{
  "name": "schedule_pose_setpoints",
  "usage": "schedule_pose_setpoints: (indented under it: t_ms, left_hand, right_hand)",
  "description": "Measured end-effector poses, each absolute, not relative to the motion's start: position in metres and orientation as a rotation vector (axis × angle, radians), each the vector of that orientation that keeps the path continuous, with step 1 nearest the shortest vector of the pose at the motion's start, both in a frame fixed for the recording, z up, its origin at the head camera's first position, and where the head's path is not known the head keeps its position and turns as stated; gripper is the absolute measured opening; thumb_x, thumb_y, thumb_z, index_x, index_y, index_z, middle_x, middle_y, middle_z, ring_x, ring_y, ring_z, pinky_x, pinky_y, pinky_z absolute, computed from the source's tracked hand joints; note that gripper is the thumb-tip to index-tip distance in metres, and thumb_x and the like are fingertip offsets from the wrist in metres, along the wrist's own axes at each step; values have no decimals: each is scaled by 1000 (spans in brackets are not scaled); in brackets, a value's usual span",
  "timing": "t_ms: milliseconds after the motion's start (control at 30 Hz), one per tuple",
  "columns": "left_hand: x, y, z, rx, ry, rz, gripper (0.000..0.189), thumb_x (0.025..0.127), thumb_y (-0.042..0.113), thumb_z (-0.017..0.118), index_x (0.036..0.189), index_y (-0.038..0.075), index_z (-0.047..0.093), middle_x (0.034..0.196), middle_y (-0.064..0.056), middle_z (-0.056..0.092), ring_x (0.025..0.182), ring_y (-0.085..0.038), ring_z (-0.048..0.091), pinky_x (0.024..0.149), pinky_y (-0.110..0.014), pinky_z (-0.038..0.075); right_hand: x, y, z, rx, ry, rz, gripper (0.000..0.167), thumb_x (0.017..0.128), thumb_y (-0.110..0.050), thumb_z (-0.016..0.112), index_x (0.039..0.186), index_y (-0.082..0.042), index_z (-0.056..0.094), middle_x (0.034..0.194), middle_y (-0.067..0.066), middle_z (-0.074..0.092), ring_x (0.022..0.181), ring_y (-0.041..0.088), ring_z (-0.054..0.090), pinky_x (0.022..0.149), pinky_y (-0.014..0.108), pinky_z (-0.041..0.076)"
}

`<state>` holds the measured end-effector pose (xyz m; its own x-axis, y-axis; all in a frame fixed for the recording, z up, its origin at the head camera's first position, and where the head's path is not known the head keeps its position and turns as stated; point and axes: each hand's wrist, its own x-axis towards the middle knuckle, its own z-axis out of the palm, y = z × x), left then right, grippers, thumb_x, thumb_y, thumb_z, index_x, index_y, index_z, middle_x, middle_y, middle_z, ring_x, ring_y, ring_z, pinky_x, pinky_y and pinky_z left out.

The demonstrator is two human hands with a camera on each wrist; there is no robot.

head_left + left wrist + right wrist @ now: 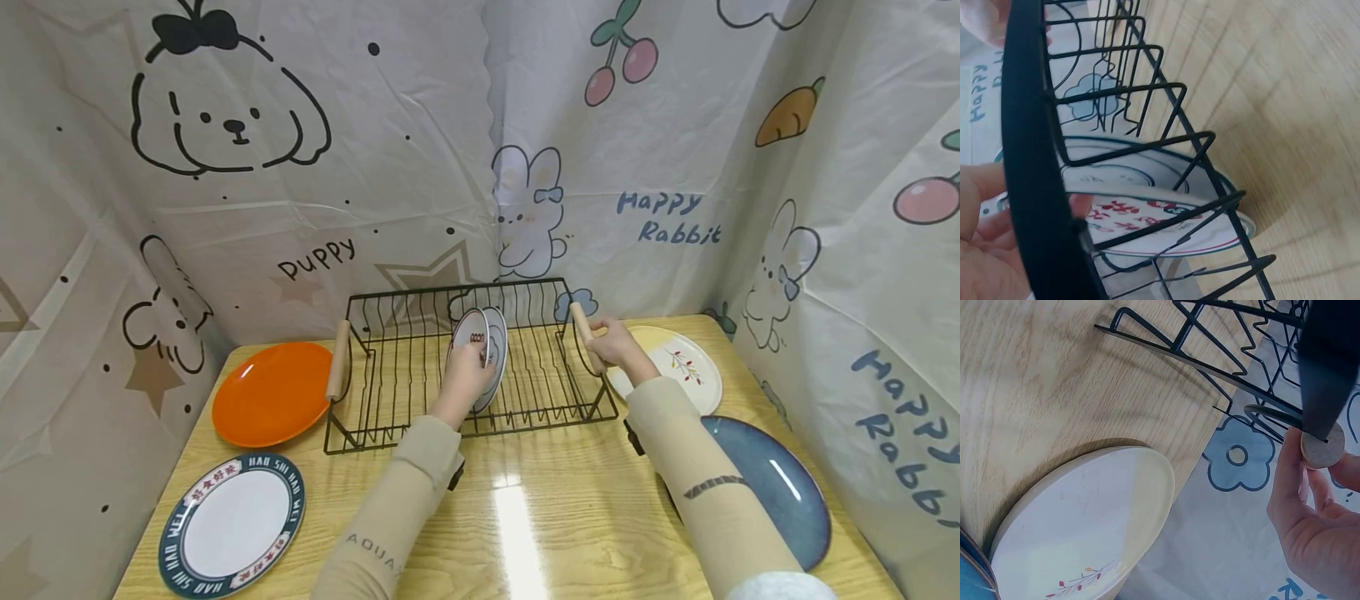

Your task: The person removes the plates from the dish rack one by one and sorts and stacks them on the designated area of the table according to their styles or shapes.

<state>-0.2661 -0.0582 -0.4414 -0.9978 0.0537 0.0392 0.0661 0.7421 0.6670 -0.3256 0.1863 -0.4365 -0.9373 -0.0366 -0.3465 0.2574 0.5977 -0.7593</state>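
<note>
A black wire dish rack (420, 291) with wooden side handles stands against the curtain. Two plates are upright near its middle. My left hand (463, 382) pinches the upper edge of the left one, a white plate with a red pattern (1166, 237). Right beside it leans a pale plate with a grey line design (497, 333), seen through the wires in the left wrist view. My right hand (621, 346) grips the rack's right wooden handle (582, 323), with fingers and thumb round its end in the right wrist view.
An orange plate (272, 396) lies left of the rack, with a green-rimmed lettered plate (238, 525) nearer me. To the right lie a cream and white plate with a berry sprig (693, 354) and a large blue plate (787, 483), partly under my right sleeve. A printed curtain (420, 150) encloses the wooden table (585, 517).
</note>
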Motion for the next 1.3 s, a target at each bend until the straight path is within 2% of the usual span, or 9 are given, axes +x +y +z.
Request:
schedule_pose_setpoints:
  t_ms: [133,300,433,533,600,767,933,1167,1300]
  left_hand:
    - [-265,-56,-444,-77,-2872,-1093,38,81,1,63,118,-7,57,100,-20,65,87,-27,64,70,-34,53]
    - [-265,-55,-447,-98,-2838,-1085,31,80,-2,63,110,-6,62,96,-19,66,86,-27,64,69,-34,53]
    - [-264,-56,-449,-114,-2808,-1107,16,80,-3,62,96,-4,67,91,-17,67,82,-25,64,66,-33,53]
    - [-262,-58,-449,-106,-2786,-1163,4,81,-3,61,82,-3,65,88,-16,67,79,-25,63,62,-33,52]
    - [-262,-59,-449,-87,-2767,-1221,5,81,-2,62,83,-4,65,90,-17,67,81,-25,63,64,-33,52]
    - [-261,-61,-448,14,-2702,-1391,25,81,0,65,105,-5,65,102,-20,65,90,-28,63,73,-36,54]
    - [-260,-66,-445,162,-2620,-1556,37,80,-2,64,116,-6,59,111,-21,62,81,-28,65,70,-31,54]
    - [-260,-77,-439,197,-2513,-1545,26,75,-4,65,100,-9,66,87,-23,67,77,-29,66,66,-34,55]
    - [-260,-83,-432,215,-2475,-1555,25,75,-2,67,100,-9,67,88,-22,67,79,-29,66,68,-35,55]
  right_hand:
    - [-326,186,-437,179,2498,-1270,47,90,-5,47,135,3,35,118,31,47,96,35,56,63,33,51]
    - [-325,185,-436,181,2502,-1273,47,90,-5,48,134,3,36,117,31,47,95,35,56,63,33,51]
    - [-325,186,-437,189,2495,-1278,47,90,-5,47,135,2,35,117,31,47,96,34,56,62,32,51]
    - [-325,186,-438,195,2487,-1279,47,90,-6,48,135,1,35,118,30,47,96,35,55,62,32,51]
    - [-325,186,-438,199,2485,-1275,47,90,-6,48,135,0,36,118,30,47,96,35,55,62,32,51]
    - [-325,186,-437,187,2493,-1266,47,90,-6,48,135,1,35,117,31,47,95,34,56,62,32,51]
    - [-324,186,-434,183,2496,-1264,48,89,-5,47,135,2,35,117,31,46,92,32,55,60,31,50]
    - [-324,186,-433,182,2493,-1266,49,89,-4,47,135,2,35,117,32,46,92,32,56,60,31,51]
    - [-325,186,-435,189,2491,-1270,49,89,-5,48,135,2,35,118,31,46,92,32,56,61,32,51]
